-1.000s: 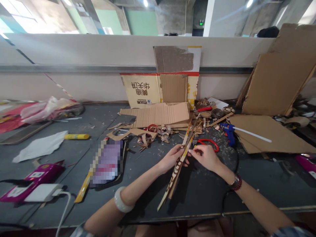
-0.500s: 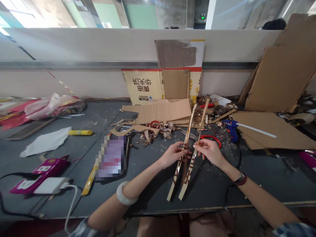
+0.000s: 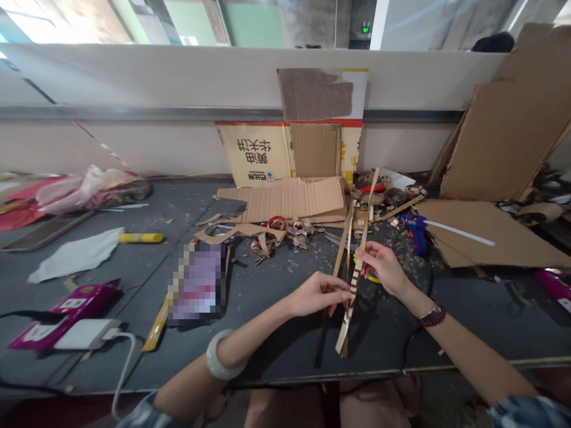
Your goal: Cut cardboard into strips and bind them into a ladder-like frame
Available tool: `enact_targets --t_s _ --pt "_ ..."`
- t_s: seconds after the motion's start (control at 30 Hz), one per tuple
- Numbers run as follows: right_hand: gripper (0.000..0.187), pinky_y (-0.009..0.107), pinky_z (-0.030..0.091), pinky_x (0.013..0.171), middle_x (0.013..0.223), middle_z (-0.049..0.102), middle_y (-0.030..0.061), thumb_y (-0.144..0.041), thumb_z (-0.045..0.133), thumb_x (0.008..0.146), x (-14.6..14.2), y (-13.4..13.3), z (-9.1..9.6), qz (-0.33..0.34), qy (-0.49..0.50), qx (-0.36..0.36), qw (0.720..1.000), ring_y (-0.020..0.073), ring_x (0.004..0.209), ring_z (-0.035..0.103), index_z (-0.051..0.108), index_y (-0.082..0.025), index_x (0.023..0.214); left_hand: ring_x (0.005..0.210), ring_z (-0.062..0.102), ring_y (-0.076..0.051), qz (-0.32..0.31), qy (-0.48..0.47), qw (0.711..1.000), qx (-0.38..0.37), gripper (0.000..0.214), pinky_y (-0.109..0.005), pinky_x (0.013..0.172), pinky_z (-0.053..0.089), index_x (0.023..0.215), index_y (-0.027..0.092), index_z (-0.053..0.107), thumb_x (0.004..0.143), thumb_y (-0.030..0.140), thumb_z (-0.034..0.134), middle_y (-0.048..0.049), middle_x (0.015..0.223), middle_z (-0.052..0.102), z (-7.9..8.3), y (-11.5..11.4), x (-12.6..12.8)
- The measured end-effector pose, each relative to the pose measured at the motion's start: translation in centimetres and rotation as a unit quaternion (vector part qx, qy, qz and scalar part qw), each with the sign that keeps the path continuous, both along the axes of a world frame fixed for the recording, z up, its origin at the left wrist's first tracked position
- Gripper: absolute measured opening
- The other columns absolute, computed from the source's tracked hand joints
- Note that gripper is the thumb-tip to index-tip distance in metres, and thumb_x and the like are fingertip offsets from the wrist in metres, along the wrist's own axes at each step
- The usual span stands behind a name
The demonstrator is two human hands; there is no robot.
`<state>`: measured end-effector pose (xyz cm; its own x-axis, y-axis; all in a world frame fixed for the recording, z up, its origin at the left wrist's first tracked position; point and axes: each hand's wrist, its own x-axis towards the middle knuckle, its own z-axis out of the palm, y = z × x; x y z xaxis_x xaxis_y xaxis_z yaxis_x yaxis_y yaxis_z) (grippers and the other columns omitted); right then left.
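A long narrow cardboard strip [image 3: 355,279], cream with dark red print, slants upright in front of me, its lower end near the table's front. My right hand [image 3: 378,268] pinches it above the middle between thumb and fingers. Lower down, my left hand [image 3: 319,295] has its fingers closed at the strips, fingertips touching the printed one. Behind and left of it run more thin strips, including a brown strip [image 3: 342,249] whose lower end looks dark. How my left fingers grip these is partly hidden. A yellow curved handle [image 3: 373,277] shows behind my right hand.
Cardboard scraps [image 3: 294,199] and curled offcuts [image 3: 265,244] lie ahead. A blue glue gun [image 3: 416,232] with a white glue stick sits right, beside flat cardboard [image 3: 491,235]. Left are a yellow utility knife [image 3: 156,327], a purple power strip [image 3: 84,309] and a yellow tube [image 3: 140,238].
The two printed strips held side by side are now drawn together and turned, one printed face showing. My left hand has moved lower and slightly right; the view has shifted a little.
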<state>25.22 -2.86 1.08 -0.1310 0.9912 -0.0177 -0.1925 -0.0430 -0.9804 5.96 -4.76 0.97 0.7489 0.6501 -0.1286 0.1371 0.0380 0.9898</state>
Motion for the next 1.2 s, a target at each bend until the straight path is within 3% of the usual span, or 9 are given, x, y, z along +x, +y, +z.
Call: enact_targets --t_s 0.1,0.2,0.4,0.67,0.8,0.87,1.03,1.1,1.2 --pt "0.025 0.017 0.040 0.036 0.050 0.057 -0.0053 -0.034 0.071 0.065 0.0 -0.1 0.1 -0.014 -0.002 0.005 1.000 0.0075 0.039 0.050 0.057 -0.017 0.076 0.040 0.047 -0.005 -0.035 -0.021 0.998 -0.050 0.039 -0.016 0.040 0.037 0.095 0.013 0.053 0.067 0.036 0.070 0.0006 0.062 0.063 -0.2 -0.4 0.0" --pt "0.025 0.018 0.039 0.037 0.052 0.057 -0.0045 -0.036 0.071 0.064 0.2 0.0 0.4 -0.020 0.018 0.008 1.000 0.0078 0.042 0.051 0.057 -0.017 0.072 0.036 0.045 -0.004 -0.101 -0.037 0.987 -0.118 0.035 -0.013 0.034 0.028 0.093 0.016 0.047 0.072 0.037 0.066 0.0017 0.060 0.063 0.1 -0.3 -0.3" --pt "0.035 0.017 0.036 0.037 0.062 0.060 -0.0004 -0.052 0.057 0.074 2.7 1.3 1.3 -0.060 0.107 -0.003 0.992 0.0088 0.048 0.053 0.061 -0.018 0.078 0.034 0.046 -0.006 -0.230 -0.013 0.946 -0.227 0.030 -0.014 0.029 0.031 0.077 0.013 0.055 0.065 0.034 0.073 -0.0021 0.057 0.065 1.3 0.6 -1.5" --pt "0.051 0.019 0.037 0.039 0.059 0.059 -0.0006 -0.065 0.038 0.078 5.9 2.6 2.1 -0.152 0.104 0.048 0.982 0.0096 0.048 0.054 0.062 -0.020 0.078 0.043 0.057 -0.016 -0.369 0.079 0.890 -0.255 0.034 -0.023 0.037 0.045 0.069 0.015 0.066 0.055 0.045 0.076 -0.0076 0.060 0.068 2.3 1.4 -3.0" --pt "0.046 0.020 0.036 0.038 0.049 0.056 -0.0006 -0.058 0.048 0.076 6.0 2.5 2.5 -0.248 0.036 0.095 0.964 0.0093 0.042 0.051 0.059 -0.017 0.058 0.053 0.062 -0.019 -0.427 0.123 0.866 -0.231 0.033 -0.027 0.047 0.052 0.078 0.018 0.071 0.058 0.044 0.074 -0.0079 0.071 0.071 2.8 1.9 -3.8" --pt "0.043 0.021 0.033 0.035 0.042 0.053 -0.0012 -0.052 0.054 0.075 5.8 2.0 2.6 -0.311 -0.035 0.124 0.942 0.0093 0.037 0.048 0.057 -0.016 0.051 0.055 0.064 -0.019 -0.410 0.149 0.877 -0.202 0.030 -0.027 0.050 0.054 0.085 0.019 0.072 0.063 0.041 0.072 -0.0062 0.072 0.071 2.9 2.2 -4.6" --pt "0.045 0.022 0.033 0.037 0.035 0.049 -0.0011 -0.047 0.055 0.077 5.5 1.1 2.8 -0.381 -0.225 0.172 0.880 0.0093 0.034 0.045 0.057 -0.016 0.044 0.043 0.060 -0.014 -0.256 0.211 0.939 -0.089 0.018 -0.020 0.040 0.049 0.082 0.017 0.074 0.066 0.024 0.070 -0.0040 0.060 0.069 2.4 3.4 -6.7" --pt "0.044 0.021 0.032 0.036 0.037 0.050 -0.0009 -0.048 0.055 0.076 5.7 1.2 3.1 -0.370 -0.206 0.162 0.891 0.0088 0.034 0.045 0.059 -0.015 0.047 0.043 0.059 -0.012 -0.239 0.216 0.944 -0.066 0.018 -0.018 0.041 0.048 0.085 0.017 0.073 0.068 0.021 0.068 -0.0033 0.061 0.070 2.4 3.9 -7.0" --pt "0.039 0.020 0.024 0.031 0.053 0.058 0.0001 -0.051 0.052 0.076 6.5 1.7 3.9 -0.323 -0.061 0.135 0.935 0.0069 0.033 0.043 0.064 -0.015 0.065 0.046 0.058 -0.011 -0.251 0.187 0.947 -0.067 0.021 -0.017 0.043 0.046 0.090 0.018 0.072 0.071 0.025 0.066 -0.0031 0.064 0.070 2.8 4.4 -7.0"
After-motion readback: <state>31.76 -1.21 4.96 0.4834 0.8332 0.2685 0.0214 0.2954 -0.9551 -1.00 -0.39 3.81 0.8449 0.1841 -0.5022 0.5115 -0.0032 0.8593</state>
